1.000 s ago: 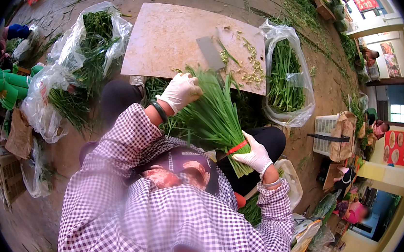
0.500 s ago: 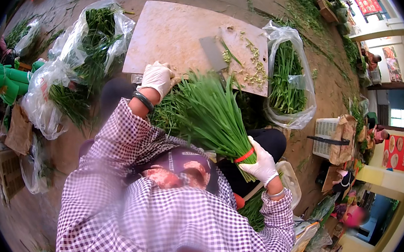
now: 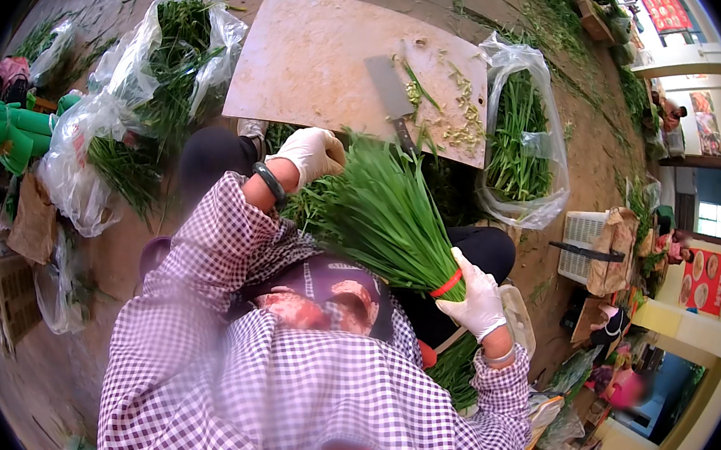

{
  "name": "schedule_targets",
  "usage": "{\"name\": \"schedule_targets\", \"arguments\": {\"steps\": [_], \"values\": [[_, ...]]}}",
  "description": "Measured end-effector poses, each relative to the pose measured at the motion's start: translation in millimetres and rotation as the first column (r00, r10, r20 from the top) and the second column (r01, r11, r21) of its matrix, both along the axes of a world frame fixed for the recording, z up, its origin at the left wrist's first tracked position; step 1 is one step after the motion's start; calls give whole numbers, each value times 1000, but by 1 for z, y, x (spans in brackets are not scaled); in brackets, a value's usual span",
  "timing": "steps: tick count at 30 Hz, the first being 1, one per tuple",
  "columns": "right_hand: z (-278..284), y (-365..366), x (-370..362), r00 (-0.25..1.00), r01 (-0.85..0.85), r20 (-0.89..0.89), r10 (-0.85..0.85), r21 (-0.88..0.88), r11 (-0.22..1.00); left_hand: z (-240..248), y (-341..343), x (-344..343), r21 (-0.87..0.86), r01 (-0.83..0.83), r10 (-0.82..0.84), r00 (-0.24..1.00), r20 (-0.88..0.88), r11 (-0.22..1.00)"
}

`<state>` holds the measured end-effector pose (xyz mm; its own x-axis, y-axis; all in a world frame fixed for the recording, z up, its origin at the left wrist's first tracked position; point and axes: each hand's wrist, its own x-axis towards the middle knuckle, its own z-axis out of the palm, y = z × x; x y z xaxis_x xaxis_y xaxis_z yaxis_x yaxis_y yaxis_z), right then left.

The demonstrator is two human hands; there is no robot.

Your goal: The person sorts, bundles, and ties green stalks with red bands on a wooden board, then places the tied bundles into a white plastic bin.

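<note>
A bundle of long green garlic chives (image 3: 400,216) lies slantwise over my lap, bound near its lower end with a red band (image 3: 447,284). My right hand (image 3: 477,299), in a white glove, grips it at the band. Close to the loose leaf tips is my left hand (image 3: 308,154), also gloved, its fingers curled in. What those fingers hold, if anything, is hidden. Beyond the tips a cleaver (image 3: 388,87) rests on a pale board (image 3: 307,55), its dark handle over the near edge. Chopped pale bits (image 3: 462,118) are scattered beside the blade.
A plastic bag of chives (image 3: 521,136) stands right of the board. Several bags of greens (image 3: 178,43) crowd the left side. A white crate (image 3: 581,233) sits farther right, and a pale tub (image 3: 518,318) is by my right wrist. Other people are at the far right.
My left hand has come off the board's near edge and moved right and toward me, to the leaf tips. My right hand has shifted slightly right, still gripping the bundle.
</note>
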<state>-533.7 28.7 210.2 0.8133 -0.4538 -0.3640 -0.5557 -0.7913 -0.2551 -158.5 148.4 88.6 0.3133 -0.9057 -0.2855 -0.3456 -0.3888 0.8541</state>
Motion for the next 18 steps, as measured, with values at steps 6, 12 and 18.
{"name": "schedule_targets", "arguments": {"steps": [6,12,18], "values": [[-2,1,0,1000,22,5,-22,13,1000,-17,3,-12,17,62,-63,989,136,998],[-9,-1,-6,997,32,73,-36,55,998,-32,-1,-25,-33,68,-63,986,153,997],[-11,-1,-6,995,49,81,-56,87,995,-31,-3,-26,-70,41,-38,998,56,997]]}}
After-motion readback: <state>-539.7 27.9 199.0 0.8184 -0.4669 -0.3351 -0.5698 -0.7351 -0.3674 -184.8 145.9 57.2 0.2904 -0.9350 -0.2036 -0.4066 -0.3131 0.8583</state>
